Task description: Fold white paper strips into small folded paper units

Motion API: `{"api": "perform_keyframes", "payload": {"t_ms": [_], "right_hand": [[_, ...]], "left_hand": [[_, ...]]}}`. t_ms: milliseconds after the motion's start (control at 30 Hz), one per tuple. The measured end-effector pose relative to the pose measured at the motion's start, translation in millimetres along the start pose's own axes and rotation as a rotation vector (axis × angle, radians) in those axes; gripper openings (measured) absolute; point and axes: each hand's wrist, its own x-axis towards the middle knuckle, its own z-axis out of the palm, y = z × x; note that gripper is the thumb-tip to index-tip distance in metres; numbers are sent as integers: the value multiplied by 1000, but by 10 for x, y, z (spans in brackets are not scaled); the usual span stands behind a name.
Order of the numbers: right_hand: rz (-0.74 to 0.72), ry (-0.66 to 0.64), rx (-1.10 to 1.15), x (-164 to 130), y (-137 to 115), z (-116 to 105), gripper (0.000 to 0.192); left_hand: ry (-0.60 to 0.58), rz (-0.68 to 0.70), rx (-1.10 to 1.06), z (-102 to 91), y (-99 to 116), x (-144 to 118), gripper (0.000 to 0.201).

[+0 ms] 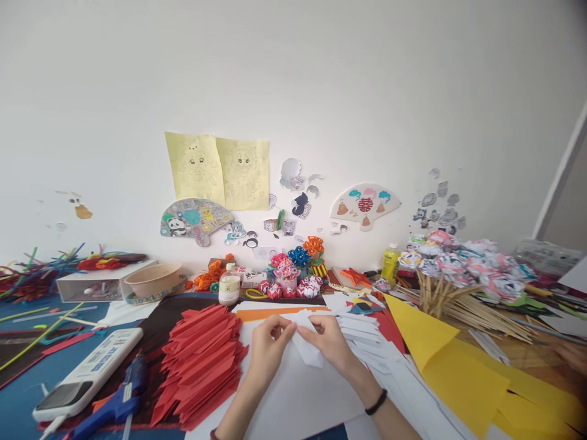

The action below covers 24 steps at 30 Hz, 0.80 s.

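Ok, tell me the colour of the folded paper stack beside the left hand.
Red, clearest in the head view: folded paper stack.

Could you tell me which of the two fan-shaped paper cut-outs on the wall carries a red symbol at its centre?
The white fan-shaped paper cut-out on the right; the grey fan-shaped paper cut-out on the left shows a panda instead.

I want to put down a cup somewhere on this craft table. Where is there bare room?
The best patch is the white sheet just below the hands, between the stack of folded red paper and the yellow paper. The blue tabletop at far left is partly bare. The back row by the bottle and paper flowers is crowded.
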Motion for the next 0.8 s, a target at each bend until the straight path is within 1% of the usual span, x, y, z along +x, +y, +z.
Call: {"api": "perform_keyframes", "payload": {"t_ms": [100, 167, 267, 400, 500, 567, 667, 800], "right_hand": [[-4, 30, 25, 2, -31, -9, 42], [6, 31, 87, -1, -51, -17, 37], [40, 12, 177, -12, -68, -16, 31], [88, 6, 255, -27, -73, 3, 30], [111, -21, 291, -22, -61, -3, 33], [111, -42, 275, -9, -38, -25, 35], [82, -57, 191, 9, 19, -65, 40], [88, -78, 123, 12, 72, -95, 39]], "left_hand": [[19, 64, 138, 19, 24, -22, 28], [-15, 100, 192, 33, 40, -42, 28], [-82, 128, 168, 55, 63, -66, 27], [-75, 124, 94, 69, 79, -66, 27], [-98, 85, 49, 59, 78, -46, 29], [-104, 51, 36, 41, 77, -28, 29], [-84, 21, 21, 10, 82, -5, 22], [-93, 5, -28, 3, 85, 0, 19]]}}
